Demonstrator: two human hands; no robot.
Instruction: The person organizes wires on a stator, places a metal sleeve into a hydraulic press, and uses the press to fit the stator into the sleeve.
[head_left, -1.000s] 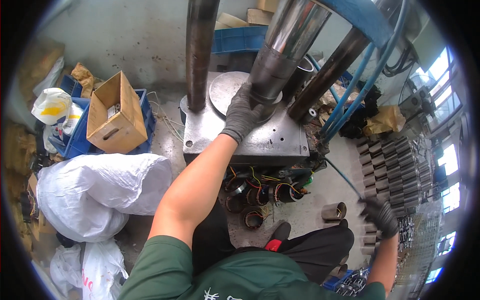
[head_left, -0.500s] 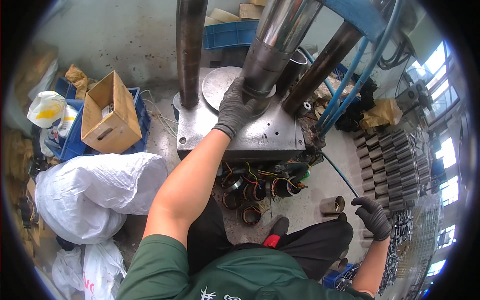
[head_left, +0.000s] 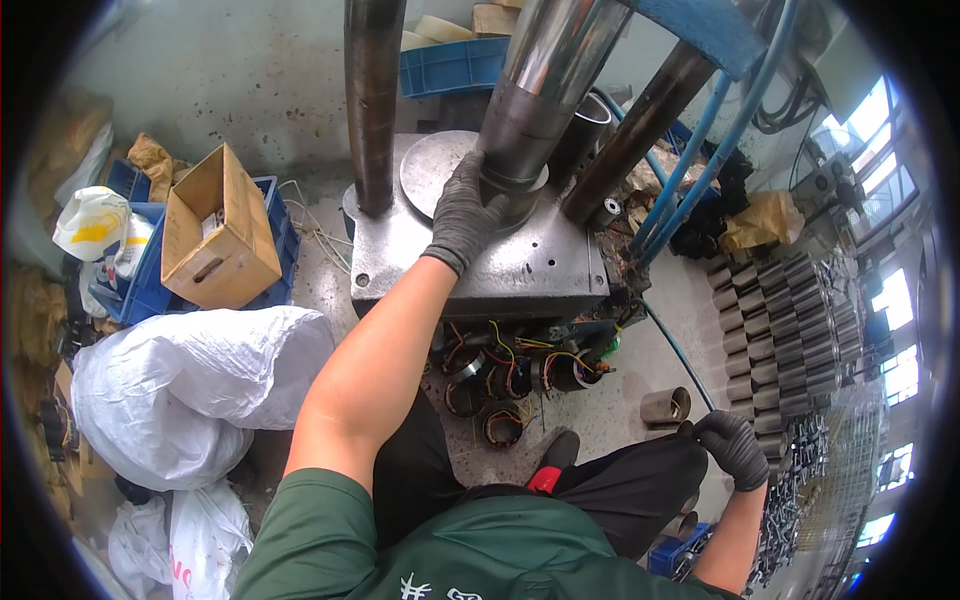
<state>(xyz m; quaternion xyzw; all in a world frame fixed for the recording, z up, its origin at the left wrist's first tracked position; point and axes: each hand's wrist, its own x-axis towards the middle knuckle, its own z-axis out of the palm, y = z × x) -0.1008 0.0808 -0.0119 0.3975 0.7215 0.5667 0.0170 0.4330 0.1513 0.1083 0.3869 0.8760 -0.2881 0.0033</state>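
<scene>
- Touching the dark metal cylinder (head_left: 522, 130) beneath the chromed press ram (head_left: 556, 50): left hand (head_left: 465, 215), thumb spread wide.
- Fingers curled at the end of the lever rod (head_left: 679, 353): right hand (head_left: 733, 448); cannot tell whether gripping.

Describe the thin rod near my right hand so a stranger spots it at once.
Start at the big press with the flat grey metal bed. Below its right corner, a thin rod slants down toward the gloved right hand. It is dark and nearly straight, unlike the thicker, bright blue hoses above it.
</scene>
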